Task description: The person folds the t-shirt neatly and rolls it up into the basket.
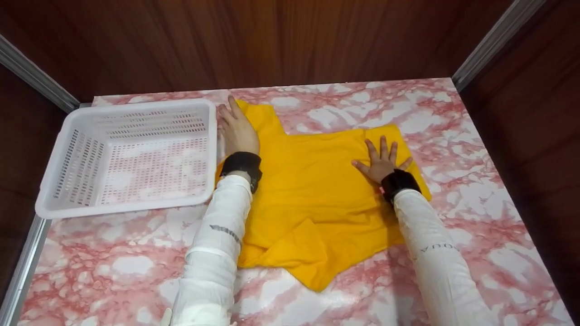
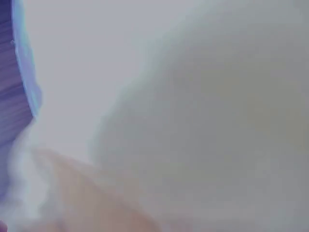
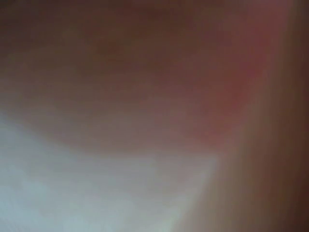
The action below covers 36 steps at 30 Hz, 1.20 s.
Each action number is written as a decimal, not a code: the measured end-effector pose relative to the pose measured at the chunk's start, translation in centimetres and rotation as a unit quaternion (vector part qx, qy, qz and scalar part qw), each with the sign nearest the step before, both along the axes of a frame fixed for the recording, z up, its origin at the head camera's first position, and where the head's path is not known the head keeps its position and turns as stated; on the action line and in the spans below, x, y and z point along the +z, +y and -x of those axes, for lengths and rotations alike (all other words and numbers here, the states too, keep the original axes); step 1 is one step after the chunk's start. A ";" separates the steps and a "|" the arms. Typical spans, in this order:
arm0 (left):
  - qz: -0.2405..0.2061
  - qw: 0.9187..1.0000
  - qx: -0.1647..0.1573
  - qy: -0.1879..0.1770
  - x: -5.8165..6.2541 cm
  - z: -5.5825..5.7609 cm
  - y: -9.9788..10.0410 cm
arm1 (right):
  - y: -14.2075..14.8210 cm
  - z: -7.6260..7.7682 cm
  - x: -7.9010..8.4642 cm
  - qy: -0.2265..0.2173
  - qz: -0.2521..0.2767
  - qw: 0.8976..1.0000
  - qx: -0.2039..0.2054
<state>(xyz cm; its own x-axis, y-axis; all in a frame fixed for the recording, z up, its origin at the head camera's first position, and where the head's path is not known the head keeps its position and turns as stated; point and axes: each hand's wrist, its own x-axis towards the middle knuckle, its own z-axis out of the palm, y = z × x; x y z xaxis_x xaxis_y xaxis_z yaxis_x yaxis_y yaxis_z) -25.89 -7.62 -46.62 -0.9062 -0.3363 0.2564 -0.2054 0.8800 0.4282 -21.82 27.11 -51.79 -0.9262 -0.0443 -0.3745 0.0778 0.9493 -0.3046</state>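
Observation:
A yellow shirt point(image 1: 308, 176), apparently a T-shirt lying sideways, is spread over the table with creases and a folded-over part at its near edge. My right hand point(image 1: 383, 163) rests on its right end, fingers spread wide. Along the left end of the cloth lies my left hand point(image 1: 239, 131), fingers extended toward the back, between the shirt and the white basket point(image 1: 207, 149). Whether the left hand touches the basket I cannot tell. Both wrist views are too blurred to show the hands' work.
The perforated plastic basket stands at the left, with the table showing through its bottom. A red-and-white marbled table point(image 1: 453, 253) lies under everything. Dark wood-look panels point(image 1: 272, 45) rise at the back and both sides, with metal strips point(image 1: 494, 45) at the corners.

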 end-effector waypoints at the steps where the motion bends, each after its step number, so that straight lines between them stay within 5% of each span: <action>1: 0.011 1.000 0.001 0.000 0.1 -0.1 0.0 | -0.1 0.0 0.0 0.000 0.000 1.000 0.000; 5: 0.066 0.995 -0.065 -0.045 -0.7 -2.1 1.2 | 0.0 0.0 0.1 -0.001 -0.004 1.000 0.004; 12: 0.069 0.967 -0.211 -0.122 -1.8 -8.3 2.6 | 0.3 -1.8 1.8 0.040 0.034 0.998 0.036; 19: 0.061 0.954 -0.252 -0.149 -1.7 -14.0 0.6 | 0.6 -6.5 3.9 0.126 0.053 0.987 0.088; 24: 0.040 0.934 -0.290 -0.203 -2.2 -17.7 -0.9 | -0.1 -10.5 4.0 0.137 0.011 0.983 0.122; 29: 0.043 0.923 -0.302 -0.235 -2.8 -19.5 -1.8 | -0.6 -13.2 3.1 0.087 -0.024 0.984 0.151; 36: 0.083 0.923 -0.295 -0.232 -3.5 -19.2 -2.2 | -0.7 -13.5 2.1 0.042 -0.036 0.986 0.158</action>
<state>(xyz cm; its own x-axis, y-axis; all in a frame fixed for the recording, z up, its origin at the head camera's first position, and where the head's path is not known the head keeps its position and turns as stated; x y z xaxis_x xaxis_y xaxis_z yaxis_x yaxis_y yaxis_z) -6.65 -9.85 -50.10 -0.9447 0.2591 -0.2013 0.2025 0.9431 0.2635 -8.36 26.43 -49.67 -0.8984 -0.3111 -0.3101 -0.2472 0.9416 -0.2285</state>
